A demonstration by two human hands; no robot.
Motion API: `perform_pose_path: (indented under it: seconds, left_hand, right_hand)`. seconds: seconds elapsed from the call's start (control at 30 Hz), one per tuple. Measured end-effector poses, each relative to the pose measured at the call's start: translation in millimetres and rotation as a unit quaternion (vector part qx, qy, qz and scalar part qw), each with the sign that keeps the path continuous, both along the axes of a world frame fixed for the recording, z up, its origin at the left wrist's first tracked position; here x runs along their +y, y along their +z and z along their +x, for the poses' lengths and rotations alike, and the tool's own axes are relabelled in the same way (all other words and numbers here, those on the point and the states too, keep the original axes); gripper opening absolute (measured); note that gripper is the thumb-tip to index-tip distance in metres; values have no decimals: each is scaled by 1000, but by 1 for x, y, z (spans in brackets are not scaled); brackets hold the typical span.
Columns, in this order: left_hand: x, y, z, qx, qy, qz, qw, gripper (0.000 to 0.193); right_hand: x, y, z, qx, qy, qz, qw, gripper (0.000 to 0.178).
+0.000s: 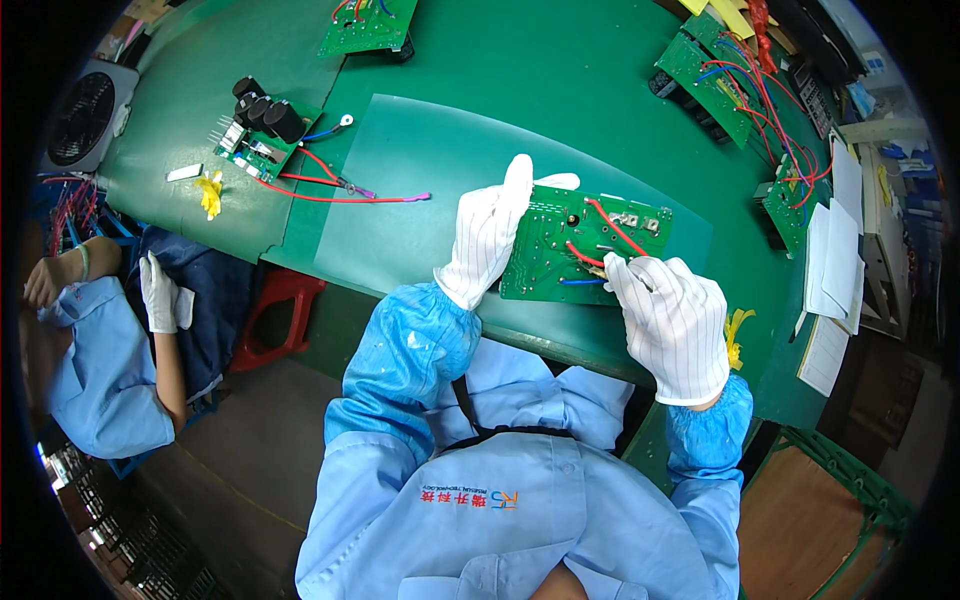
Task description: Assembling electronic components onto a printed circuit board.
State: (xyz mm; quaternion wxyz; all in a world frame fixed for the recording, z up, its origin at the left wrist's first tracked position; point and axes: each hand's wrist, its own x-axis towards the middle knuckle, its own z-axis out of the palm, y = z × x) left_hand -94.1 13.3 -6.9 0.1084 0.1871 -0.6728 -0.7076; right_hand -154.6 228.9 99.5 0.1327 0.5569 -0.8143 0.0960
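Green tabletop (480, 75) fills the middle of a workroom, with a translucent sheet (390, 175) along its near edge. Over this sheet is a green printed circuit board (545, 235) bearing red wires (618, 226) and a short blue wire (583, 282). The gloved left hand (480, 238) has its grip closed on the board's left edge. The gloved right hand (675, 318) brings its fingertips together at the board's lower right, beside the wires; whether that grip pinches anything cannot be told. Leftward lies another board with black capacitors (285, 122); beyond, a co-worker's gloved hand (160, 295) shows.
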Motion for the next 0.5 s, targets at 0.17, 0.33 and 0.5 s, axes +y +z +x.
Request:
perform_pose_path:
  seconds: [0.17,0.33,0.5]
  left_hand:
    - [-2,16,2,-17,-30,42,999,73]
    - [-2,14,2,-1,-29,14,999,72]
    - [-1,16,2,-2,-27,35,999,71]
  right_hand:
    - [2,-1,-3,-4,7,-1,1000,31]
    - [3,0,-6,-7,25,6,1000,31]
    - [4,2,-5,-12,18,7,1000,33]
